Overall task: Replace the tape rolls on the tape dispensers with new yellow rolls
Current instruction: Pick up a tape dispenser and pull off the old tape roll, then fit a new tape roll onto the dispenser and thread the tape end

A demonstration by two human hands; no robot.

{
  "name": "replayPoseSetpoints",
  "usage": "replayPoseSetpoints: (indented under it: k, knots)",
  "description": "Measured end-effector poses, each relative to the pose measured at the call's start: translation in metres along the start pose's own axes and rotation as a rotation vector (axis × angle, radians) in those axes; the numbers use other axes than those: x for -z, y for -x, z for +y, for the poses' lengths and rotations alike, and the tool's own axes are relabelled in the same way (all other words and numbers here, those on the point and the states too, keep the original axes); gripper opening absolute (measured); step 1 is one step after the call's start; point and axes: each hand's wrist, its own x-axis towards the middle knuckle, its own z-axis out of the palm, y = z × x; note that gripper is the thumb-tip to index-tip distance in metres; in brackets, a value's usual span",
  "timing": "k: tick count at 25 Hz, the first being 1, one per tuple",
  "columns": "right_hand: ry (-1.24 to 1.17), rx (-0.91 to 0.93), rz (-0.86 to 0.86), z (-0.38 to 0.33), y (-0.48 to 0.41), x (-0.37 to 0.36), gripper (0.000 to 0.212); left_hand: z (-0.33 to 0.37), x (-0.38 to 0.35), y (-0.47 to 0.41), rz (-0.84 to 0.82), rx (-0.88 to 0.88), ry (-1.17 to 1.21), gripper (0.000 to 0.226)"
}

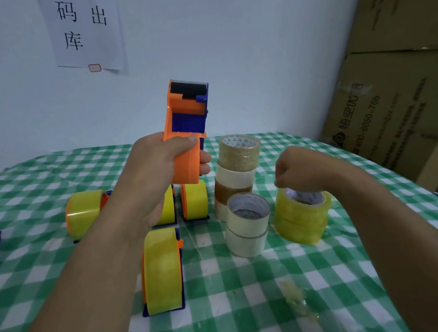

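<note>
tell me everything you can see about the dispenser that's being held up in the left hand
The tape dispenser is orange plastic with dark blue inner parts and a black roller at its top end. Held roughly upright above the table, it touches only the left hand, which grips its rounded lower housing, thumb across the front. No tape roll shows on it from this angle.

L hand, R hand, both bare, forearms bare too (short thumbnail, L)
</note>
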Motion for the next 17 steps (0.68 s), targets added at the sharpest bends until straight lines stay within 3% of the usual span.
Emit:
replayPoseSetpoints:
  k: [4, 8, 13, 17]
  knots:
    - [0.126, -0.111, -0.106, 0.013, 0.000, -0.026, 0.045, 0.000, 0.000, 0.000, -0.008, 0.001, 0.000, 0.015]
    - [0.174, -0.139, -0.139, 0.016, -0.004, -0.038, 0.044, -0.001, 0.000, 0.000, -0.020, 0.001, 0.001, 0.013]
    - [0.115, -0.158, -0.061, 0.017, -0.002, -0.017, 0.034, 0.000, 0.003, -0.002, -0.013, -0.006, 0.019, 0.014]
    - [-0.051, -0.090, 0.125, 0.002, 0.023, 0.037, 0.039, 0.000, 0.003, -0.002, 0.002, 0.014, 0.068, 0.021]
